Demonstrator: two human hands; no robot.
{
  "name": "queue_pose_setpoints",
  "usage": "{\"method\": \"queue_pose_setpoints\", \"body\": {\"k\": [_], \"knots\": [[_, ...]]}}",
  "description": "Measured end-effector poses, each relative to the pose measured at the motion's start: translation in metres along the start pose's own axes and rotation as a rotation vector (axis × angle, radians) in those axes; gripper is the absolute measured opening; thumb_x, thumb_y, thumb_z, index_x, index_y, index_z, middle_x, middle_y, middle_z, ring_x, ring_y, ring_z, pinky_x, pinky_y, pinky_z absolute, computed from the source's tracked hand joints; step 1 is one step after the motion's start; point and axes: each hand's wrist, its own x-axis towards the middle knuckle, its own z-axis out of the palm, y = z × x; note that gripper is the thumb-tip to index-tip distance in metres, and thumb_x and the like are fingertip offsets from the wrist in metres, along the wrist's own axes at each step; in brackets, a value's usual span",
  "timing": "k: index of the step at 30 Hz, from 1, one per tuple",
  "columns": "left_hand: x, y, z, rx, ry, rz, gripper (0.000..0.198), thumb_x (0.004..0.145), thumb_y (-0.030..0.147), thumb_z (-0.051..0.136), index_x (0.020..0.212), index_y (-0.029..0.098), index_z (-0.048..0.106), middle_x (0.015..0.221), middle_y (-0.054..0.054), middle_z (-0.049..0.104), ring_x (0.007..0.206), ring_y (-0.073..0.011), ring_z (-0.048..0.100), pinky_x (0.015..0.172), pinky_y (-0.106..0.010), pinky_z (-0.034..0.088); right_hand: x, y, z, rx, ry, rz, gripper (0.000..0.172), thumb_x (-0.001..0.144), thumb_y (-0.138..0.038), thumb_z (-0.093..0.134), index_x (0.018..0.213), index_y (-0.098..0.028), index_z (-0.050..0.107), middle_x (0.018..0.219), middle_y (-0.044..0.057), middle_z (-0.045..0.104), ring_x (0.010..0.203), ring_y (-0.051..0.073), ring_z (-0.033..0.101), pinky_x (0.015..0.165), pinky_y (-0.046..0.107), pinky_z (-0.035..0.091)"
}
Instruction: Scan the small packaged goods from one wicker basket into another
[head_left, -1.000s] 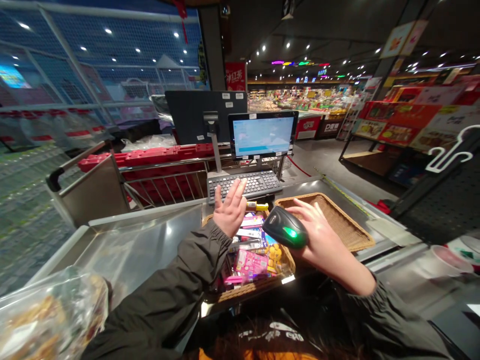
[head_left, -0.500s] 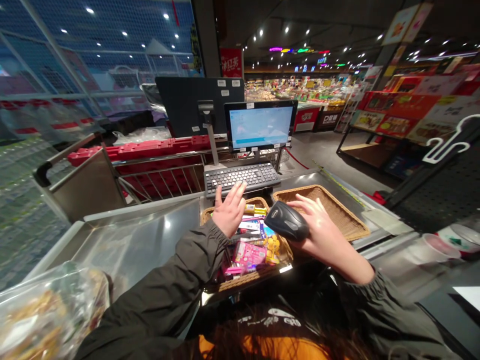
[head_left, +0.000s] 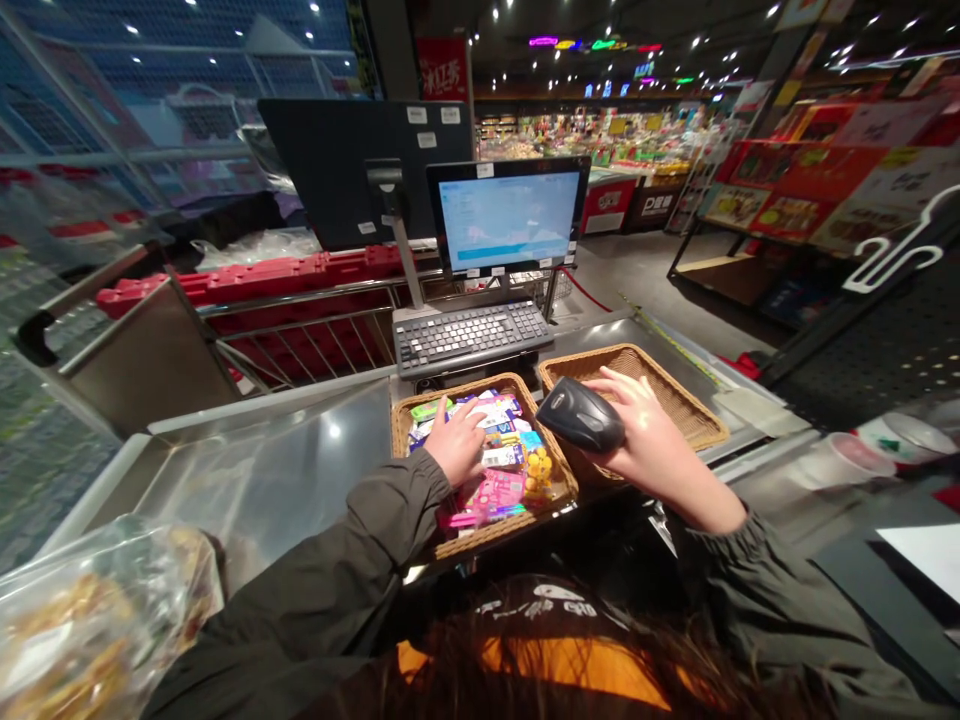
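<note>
A black barcode scanner (head_left: 579, 415) is gripped in my right hand (head_left: 646, 430), its head pointing left over the right side of a wicker basket (head_left: 459, 545). Small colourful packets fill that basket, among them a pink packet (head_left: 501, 490) and a yellow one (head_left: 538, 468). My left hand (head_left: 456, 445) is over the packets with its fingers spread; I cannot tell whether the fingertips touch them. A second wicker basket (head_left: 679, 395) lies to the right, partly behind my right hand.
A keyboard (head_left: 472, 338) and a lit monitor (head_left: 514, 222) stand beyond the baskets. Left of them runs a metal counter (head_left: 277, 460), with a clear bag of food (head_left: 105, 610) at its near end. Paper cups (head_left: 851, 460) stand at the right.
My left hand has come down from the keyboard's near edge to the packets in the basket. My right hand still holds the scanner. The view has tilted down a little.
</note>
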Motion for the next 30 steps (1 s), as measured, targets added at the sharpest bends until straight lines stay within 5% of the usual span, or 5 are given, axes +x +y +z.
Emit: {"method": "queue_pose_setpoints", "body": {"k": [8, 16, 24, 30], "knots": [[0.022, 0.014, -0.015, -0.005, 0.033, 0.079, 0.030, 0.076, 0.038, 0.079, 0.096, 0.019, 0.070, 0.150, -0.015, 0.050, 0.145, -0.0376, 0.035, 0.116, -0.074, 0.013, -0.010, 0.029, -0.015, -0.064, 0.083, 0.086, 0.033, 0.080, -0.038, 0.065, 0.108, -0.021, 0.068, 0.126, 0.015, 0.064, 0.134, 0.042, 0.047, 0.108, 0.073, 0.030], [0.110, 0.053, -0.016, -0.066, -0.020, 0.299, 0.034, 0.077, 0.042, 0.078, 0.102, 0.020, 0.070, 0.148, -0.015, 0.052, 0.145, -0.0367, 0.035, 0.117, -0.073, 0.013, -0.039, 0.084, -0.047, -0.157, 0.195, 0.241, 0.034, 0.080, -0.042, 0.066, 0.106, -0.020, 0.067, 0.126, 0.016, 0.063, 0.134, 0.042, 0.046, 0.109, 0.067, 0.035], [0.237, 0.113, 0.046, -0.086, -0.249, 0.375, 0.066, 0.077, 0.044, 0.076, 0.134, 0.018, 0.057, 0.159, -0.019, 0.034, 0.148, -0.0357, 0.029, 0.118, -0.069, 0.018, -0.068, 0.133, -0.060, -0.171, 0.271, 0.341, 0.032, 0.080, -0.040, 0.067, 0.106, -0.022, 0.066, 0.123, 0.013, 0.064, 0.134, 0.041, 0.048, 0.111, 0.065, 0.035], [0.303, 0.151, 0.110, -0.080, -0.360, 0.517, 0.077, 0.071, 0.040, 0.080, 0.141, 0.026, 0.053, 0.163, -0.019, 0.025, 0.148, -0.0375, 0.029, 0.116, -0.068, 0.020, -0.081, 0.166, -0.064, -0.162, 0.241, 0.379, 0.039, 0.078, -0.038, 0.070, 0.111, -0.018, 0.064, 0.126, 0.017, 0.062, 0.136, 0.041, 0.045, 0.112, 0.063, 0.034]]}}
